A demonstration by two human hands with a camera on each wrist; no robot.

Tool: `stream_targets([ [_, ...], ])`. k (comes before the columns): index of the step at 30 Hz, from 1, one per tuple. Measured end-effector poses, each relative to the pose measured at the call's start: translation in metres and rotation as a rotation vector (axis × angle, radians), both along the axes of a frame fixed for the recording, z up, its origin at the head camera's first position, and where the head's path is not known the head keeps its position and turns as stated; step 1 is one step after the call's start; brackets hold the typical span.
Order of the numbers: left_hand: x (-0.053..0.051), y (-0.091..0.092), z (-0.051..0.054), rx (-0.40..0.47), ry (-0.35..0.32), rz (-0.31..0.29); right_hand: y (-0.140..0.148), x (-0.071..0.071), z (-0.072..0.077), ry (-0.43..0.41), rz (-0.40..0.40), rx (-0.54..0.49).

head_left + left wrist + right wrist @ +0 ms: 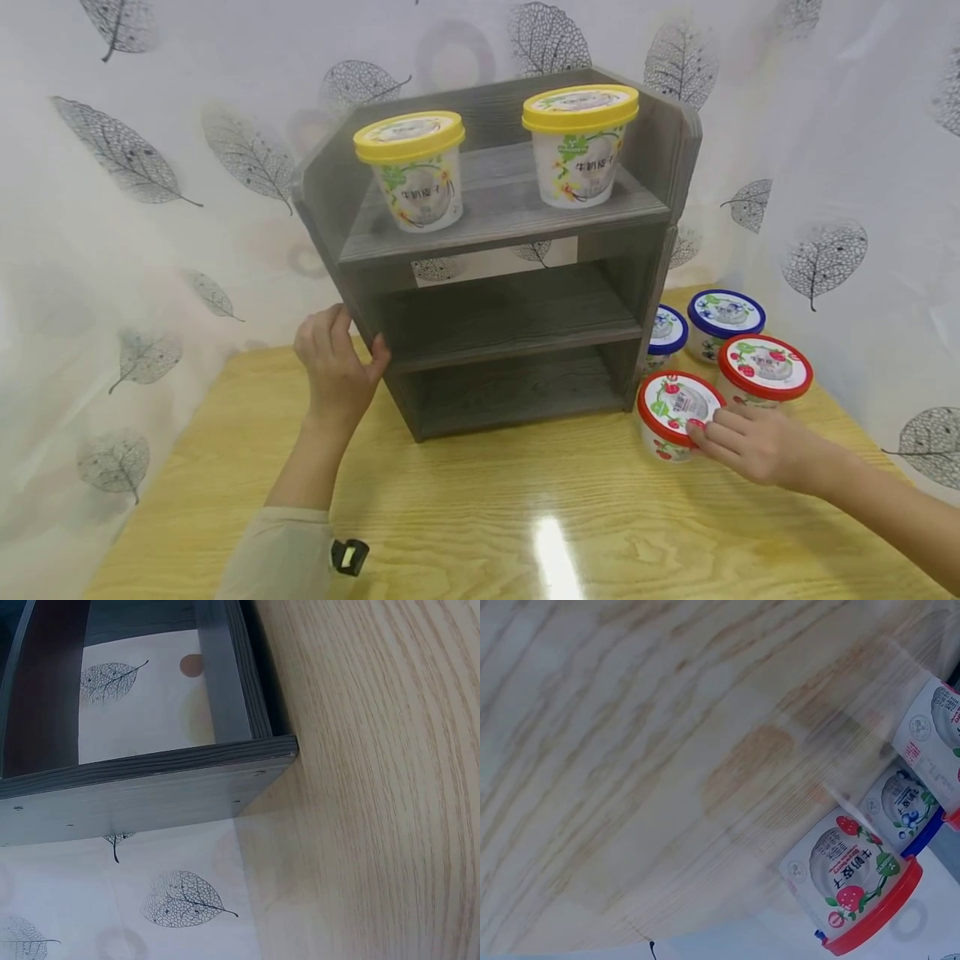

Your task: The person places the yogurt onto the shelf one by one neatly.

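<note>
My left hand [333,358] grips the left side panel of a dark grey wooden shelf [517,221], its thumb along the front edge. In the left wrist view the shelf's side [150,791] shows, but no hand. My right hand [765,446] holds the rim of the front red-lidded tub [678,404], with strawberries printed on it; some fingers are hidden. Close behind stands another red-lidded tub [765,367]. Two blue-lidded tubs are farther back, one blue-lidded tub [726,317] beside the other, which the shelf partly covers. The right wrist view shows a strawberry tub [847,874], not the hand.
On the shelf's top level stand two yellow-lidded tubs, one left tub [420,179] and one right tub [585,150]. Below are two lower levels. The wooden table [465,500] meets a leaf-patterned cloth [172,242] at the back and sides.
</note>
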State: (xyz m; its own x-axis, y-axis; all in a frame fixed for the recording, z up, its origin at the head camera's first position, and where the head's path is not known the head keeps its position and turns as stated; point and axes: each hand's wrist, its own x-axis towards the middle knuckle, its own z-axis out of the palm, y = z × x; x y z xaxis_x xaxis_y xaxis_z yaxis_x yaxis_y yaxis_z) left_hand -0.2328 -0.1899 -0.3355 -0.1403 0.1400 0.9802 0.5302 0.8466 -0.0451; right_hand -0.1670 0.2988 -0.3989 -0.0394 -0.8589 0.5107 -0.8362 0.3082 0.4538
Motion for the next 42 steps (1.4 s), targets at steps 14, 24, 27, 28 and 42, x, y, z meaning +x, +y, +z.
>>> stream_targets([
  [14,0.001,-0.001,0.001,-0.014,0.001,0.006,-0.023,0.011,0.002,0.007,0.113,-0.046],
  [24,0.001,-0.001,0.001,-0.019,0.013,0.005,-0.031,0.014,0.001,0.017,0.145,-0.039],
  [27,0.000,-0.001,0.002,-0.020,0.015,0.008,-0.034,0.014,0.000,0.027,0.150,-0.031],
  [28,0.000,-0.001,0.001,-0.020,0.015,0.009,-0.035,0.014,0.000,0.030,0.151,-0.029],
  [42,0.000,0.000,0.002,-0.008,0.017,0.002,-0.053,0.016,0.006,0.071,0.241,-0.067],
])
